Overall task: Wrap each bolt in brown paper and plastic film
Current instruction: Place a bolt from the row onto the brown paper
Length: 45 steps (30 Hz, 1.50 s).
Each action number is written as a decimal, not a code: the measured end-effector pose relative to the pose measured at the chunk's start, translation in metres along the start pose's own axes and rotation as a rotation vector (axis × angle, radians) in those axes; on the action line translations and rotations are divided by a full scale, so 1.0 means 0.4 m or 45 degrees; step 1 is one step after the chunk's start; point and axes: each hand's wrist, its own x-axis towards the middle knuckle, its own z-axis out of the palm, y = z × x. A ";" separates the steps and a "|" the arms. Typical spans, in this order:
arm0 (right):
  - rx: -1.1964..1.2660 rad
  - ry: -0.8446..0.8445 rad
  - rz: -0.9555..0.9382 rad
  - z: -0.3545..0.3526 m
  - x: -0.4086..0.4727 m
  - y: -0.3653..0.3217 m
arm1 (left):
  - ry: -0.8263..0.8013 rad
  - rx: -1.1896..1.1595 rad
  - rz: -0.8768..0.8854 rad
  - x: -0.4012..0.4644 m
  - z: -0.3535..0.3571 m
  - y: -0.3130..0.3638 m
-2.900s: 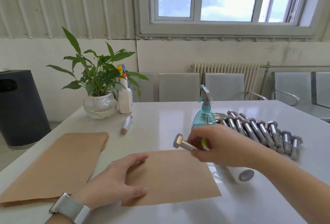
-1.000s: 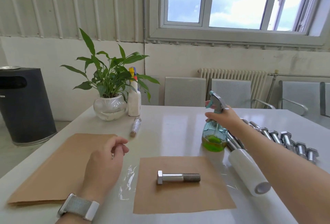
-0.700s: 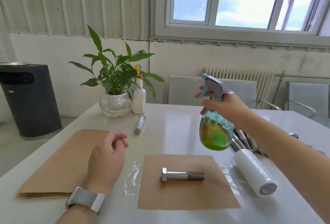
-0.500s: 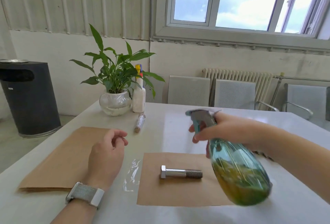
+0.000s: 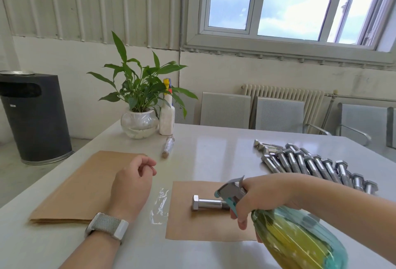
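The bolt (image 5: 207, 203) lies on brown paper (image 5: 192, 223) just left of the right hand (image 5: 260, 197) gripping a spray bottle (image 5: 300, 238).

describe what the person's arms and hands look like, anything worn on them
Both forearms are bare, with no sleeves in view and no gloves. The left hand has a watch at the wrist, with a light grey woven band and a pale rounded case. The right hand shows no watch, ring or bracelet.

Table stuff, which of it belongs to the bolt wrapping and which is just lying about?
In use: bolt on brown paper sheet; spray bottle in right hand; paper stack; loose bolts; film scrap.
Lying about: potted plant; white bottle.
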 end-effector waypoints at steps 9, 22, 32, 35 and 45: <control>0.061 -0.012 0.051 -0.016 -0.019 0.038 | -0.019 0.012 0.015 0.002 0.003 0.000; 0.116 0.037 0.087 -0.042 -0.036 0.105 | -0.033 0.007 0.020 -0.007 0.005 0.008; 0.713 0.906 -0.395 -0.223 0.110 0.093 | -0.087 0.004 0.059 -0.014 0.009 0.011; 0.827 1.038 -0.434 -0.217 0.201 0.108 | -0.106 0.014 0.082 -0.012 0.012 0.013; 0.821 1.095 -0.291 -0.216 0.310 0.150 | -0.321 0.088 0.286 -0.025 0.029 0.015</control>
